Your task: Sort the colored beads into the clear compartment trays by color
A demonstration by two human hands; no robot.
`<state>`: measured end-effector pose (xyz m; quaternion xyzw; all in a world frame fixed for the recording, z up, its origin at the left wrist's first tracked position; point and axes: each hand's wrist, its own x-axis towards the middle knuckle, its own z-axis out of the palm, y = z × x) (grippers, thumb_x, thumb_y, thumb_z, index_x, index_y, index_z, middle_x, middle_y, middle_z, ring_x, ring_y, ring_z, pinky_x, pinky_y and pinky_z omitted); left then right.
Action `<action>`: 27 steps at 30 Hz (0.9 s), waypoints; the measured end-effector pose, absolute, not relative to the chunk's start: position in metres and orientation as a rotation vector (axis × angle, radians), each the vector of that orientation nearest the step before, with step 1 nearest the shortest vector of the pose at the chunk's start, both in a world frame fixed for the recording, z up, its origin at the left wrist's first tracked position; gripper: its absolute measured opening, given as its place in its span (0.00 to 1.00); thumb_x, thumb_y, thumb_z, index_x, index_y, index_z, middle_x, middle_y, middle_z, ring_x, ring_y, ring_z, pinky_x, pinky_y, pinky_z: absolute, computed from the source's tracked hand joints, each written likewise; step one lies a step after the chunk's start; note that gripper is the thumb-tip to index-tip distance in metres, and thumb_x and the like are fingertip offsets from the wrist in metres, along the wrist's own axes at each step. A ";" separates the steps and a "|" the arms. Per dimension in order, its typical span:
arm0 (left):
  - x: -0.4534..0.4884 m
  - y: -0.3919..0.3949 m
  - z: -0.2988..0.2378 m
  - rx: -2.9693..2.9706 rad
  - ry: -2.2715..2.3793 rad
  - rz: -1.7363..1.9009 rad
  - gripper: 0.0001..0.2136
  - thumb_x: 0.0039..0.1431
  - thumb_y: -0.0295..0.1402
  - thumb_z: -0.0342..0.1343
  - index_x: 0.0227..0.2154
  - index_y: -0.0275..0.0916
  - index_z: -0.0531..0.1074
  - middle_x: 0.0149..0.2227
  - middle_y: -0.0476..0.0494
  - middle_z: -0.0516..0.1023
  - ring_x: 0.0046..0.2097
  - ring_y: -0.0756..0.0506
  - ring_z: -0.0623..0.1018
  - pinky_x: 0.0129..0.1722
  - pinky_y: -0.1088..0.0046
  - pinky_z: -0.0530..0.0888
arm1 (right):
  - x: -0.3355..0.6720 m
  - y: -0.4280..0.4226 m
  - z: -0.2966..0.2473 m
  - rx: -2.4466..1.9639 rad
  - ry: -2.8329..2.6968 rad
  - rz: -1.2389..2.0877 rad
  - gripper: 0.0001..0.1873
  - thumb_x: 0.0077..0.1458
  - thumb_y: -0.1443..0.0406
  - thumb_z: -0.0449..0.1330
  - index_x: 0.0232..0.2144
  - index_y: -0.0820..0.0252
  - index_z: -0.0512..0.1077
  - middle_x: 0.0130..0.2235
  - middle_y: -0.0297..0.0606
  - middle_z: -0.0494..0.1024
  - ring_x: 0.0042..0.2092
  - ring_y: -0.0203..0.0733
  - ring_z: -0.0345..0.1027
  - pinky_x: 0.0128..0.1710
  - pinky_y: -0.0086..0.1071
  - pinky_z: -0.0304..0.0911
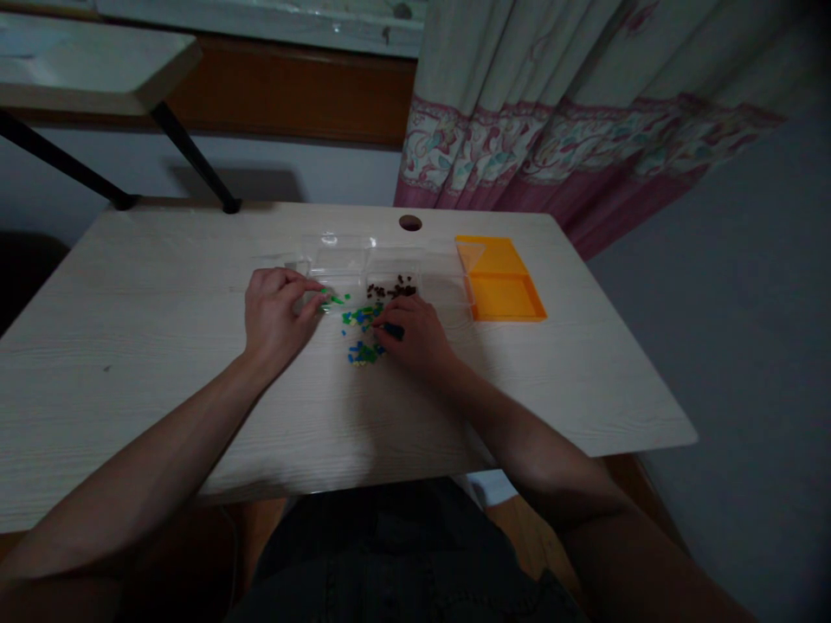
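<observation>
My left hand (276, 307) is at the near left side of a clear plastic compartment box (393, 255), thumb and forefinger pinched on a small green piece (323, 292). More green pieces (337, 299) lie just beyond those fingertips. My right hand (419, 336) is closed around a small dark tool (393, 330), whose exact kind I cannot make out. Its tip points left, over a loose pile of tiny green, blue and yellowish pieces (357, 317). Closer to me lies a second small pile (363, 353) of the same colours. Dark brown bits (403, 284) sit in a middle compartment of the box.
An open orange case (510, 297) lies right of the clear box on the pale wooden table (571, 372). A round hole (410, 223) is near the back edge. A raised shelf on black legs (195, 156) stands back left; a curtain (506, 112) hangs behind.
</observation>
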<state>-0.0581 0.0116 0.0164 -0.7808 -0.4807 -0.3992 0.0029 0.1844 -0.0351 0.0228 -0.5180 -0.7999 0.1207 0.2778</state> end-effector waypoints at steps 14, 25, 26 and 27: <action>-0.057 0.010 0.018 -2.432 -1.523 -1.177 0.11 0.62 0.37 0.55 0.44 0.44 0.78 0.37 0.43 0.73 0.44 0.41 0.70 0.47 0.60 0.67 | 0.183 -0.035 0.020 -1.322 -2.110 0.310 0.06 0.55 0.64 0.62 0.34 0.56 0.80 0.37 0.38 0.77 0.42 0.43 0.68 0.45 0.38 0.61; -0.046 -0.002 0.025 -2.979 -0.891 -1.079 0.12 0.62 0.36 0.56 0.47 0.43 0.75 0.39 0.43 0.76 0.44 0.44 0.72 0.47 0.63 0.69 | 0.183 -0.031 0.022 -1.202 -1.949 0.605 0.06 0.55 0.67 0.63 0.34 0.56 0.80 0.34 0.36 0.76 0.39 0.38 0.69 0.43 0.34 0.65; -0.045 -0.003 0.025 -3.009 -0.848 -1.062 0.13 0.62 0.36 0.56 0.48 0.42 0.75 0.39 0.43 0.76 0.44 0.44 0.73 0.47 0.64 0.70 | 0.183 -0.031 0.022 -1.186 -1.940 0.632 0.06 0.55 0.68 0.63 0.34 0.57 0.80 0.34 0.35 0.76 0.39 0.38 0.69 0.42 0.33 0.65; -0.044 -0.004 0.025 -3.027 -0.827 -1.049 0.13 0.62 0.36 0.56 0.49 0.42 0.75 0.40 0.43 0.76 0.44 0.44 0.73 0.46 0.64 0.70 | 0.183 -0.031 0.023 -1.172 -1.935 0.656 0.06 0.54 0.68 0.63 0.34 0.57 0.80 0.34 0.35 0.76 0.39 0.38 0.70 0.42 0.33 0.65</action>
